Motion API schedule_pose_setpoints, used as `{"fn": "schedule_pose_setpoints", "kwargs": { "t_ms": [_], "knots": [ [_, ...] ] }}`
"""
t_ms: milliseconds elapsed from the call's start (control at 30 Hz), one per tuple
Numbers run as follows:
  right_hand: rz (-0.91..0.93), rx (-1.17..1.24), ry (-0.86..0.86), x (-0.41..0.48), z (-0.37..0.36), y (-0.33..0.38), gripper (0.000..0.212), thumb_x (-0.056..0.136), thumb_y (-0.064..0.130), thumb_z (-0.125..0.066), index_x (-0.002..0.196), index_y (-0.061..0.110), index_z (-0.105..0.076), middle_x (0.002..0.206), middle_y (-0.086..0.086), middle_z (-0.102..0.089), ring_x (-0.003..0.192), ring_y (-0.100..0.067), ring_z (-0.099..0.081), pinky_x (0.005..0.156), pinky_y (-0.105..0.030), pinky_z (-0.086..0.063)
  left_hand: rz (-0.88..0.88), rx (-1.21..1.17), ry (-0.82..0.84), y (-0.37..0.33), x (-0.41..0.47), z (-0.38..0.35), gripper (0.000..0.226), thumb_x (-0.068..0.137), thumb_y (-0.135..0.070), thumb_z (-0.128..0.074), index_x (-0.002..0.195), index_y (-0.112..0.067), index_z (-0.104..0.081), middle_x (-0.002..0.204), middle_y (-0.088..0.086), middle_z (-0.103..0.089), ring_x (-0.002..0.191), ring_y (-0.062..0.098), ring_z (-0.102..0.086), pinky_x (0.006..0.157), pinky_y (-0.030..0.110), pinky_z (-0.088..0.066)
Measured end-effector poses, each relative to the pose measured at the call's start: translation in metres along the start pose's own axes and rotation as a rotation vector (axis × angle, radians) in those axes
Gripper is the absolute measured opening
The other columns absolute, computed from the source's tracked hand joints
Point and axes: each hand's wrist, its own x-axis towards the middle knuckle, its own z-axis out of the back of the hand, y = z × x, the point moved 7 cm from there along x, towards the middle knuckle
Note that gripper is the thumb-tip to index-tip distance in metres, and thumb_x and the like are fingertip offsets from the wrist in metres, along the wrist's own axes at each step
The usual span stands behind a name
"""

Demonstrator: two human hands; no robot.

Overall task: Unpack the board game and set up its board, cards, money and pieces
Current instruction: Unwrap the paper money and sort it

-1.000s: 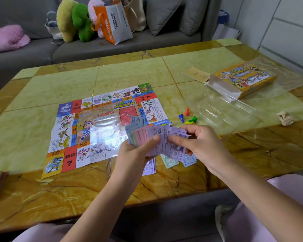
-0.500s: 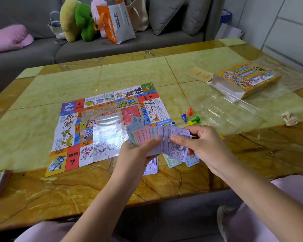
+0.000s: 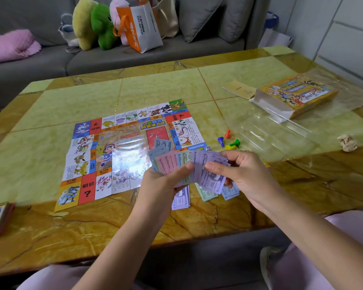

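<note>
Covering most of the view, the table (image 3: 155, 86) carries the unfolded board (image 3: 122, 155), flat at its middle. At the far right the game box (image 3: 296, 95) lies flat on clear wrapping (image 3: 270, 132); its inside cannot be seen. Above the board's near right corner the left hand (image 3: 161, 185) grips a fan of paper money (image 3: 176, 164), thumb clamped on top, fingers beneath. The right hand (image 3: 245, 174) pinches the same fan at its purple right end, thumb against curled fingers. Three small note piles (image 3: 205, 194) lie on the table under the hands; four pawns (image 3: 220, 141) sit just beyond.
</note>
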Motion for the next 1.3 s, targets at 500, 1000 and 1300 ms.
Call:
{"fn": "schedule_pose_setpoints", "kwargs": {
  "t_ms": [500, 1000, 1300],
  "knots": [
    [-0.073, -0.034, 0.189, 0.000, -0.018, -0.005, 0.025, 0.072, 0.023, -0.071, 0.088, 0.006, -0.062, 0.073, -0.006, -0.064, 0.051, -0.016, -0.055, 0.045, -0.020, -0.046, 0.025, -0.112, -0.216, -0.021, 0.003, 0.057, 0.020, 0.081, 0.004, -0.061, 0.097, -0.006, -0.056, 0.071, 0.003, -0.074, 0.070, 0.013, -0.072, 0.058, 0.022, -0.057],
    [-0.187, -0.750, 0.333, 0.029, -0.069, -0.016, 0.029, 0.071, 0.026, -0.083, 0.086, 0.011, -0.063, 0.065, 0.001, -0.064, 0.037, -0.009, -0.046, 0.042, -0.021, -0.036, 0.153, 0.075, -0.157, -0.013, 0.002, 0.085, 0.032, 0.073, -0.004, -0.070, 0.103, 0.001, -0.058, 0.099, 0.017, -0.071, 0.093, 0.028, -0.070, 0.074, 0.032, -0.060],
    [-0.015, -0.949, 0.144, 0.031, -0.068, -0.004, 0.035, 0.078, 0.044, -0.073, 0.096, 0.020, -0.056, 0.076, 0.014, -0.051, 0.065, -0.001, -0.046, 0.055, -0.020, -0.035, 0.322, 0.414, -0.121, 0.004, -0.001, 0.095, 0.021, 0.080, -0.001, -0.070, 0.098, 0.003, -0.061, 0.096, 0.018, -0.071, 0.090, 0.030, -0.070, 0.083, 0.044, -0.057]
  ]
}}
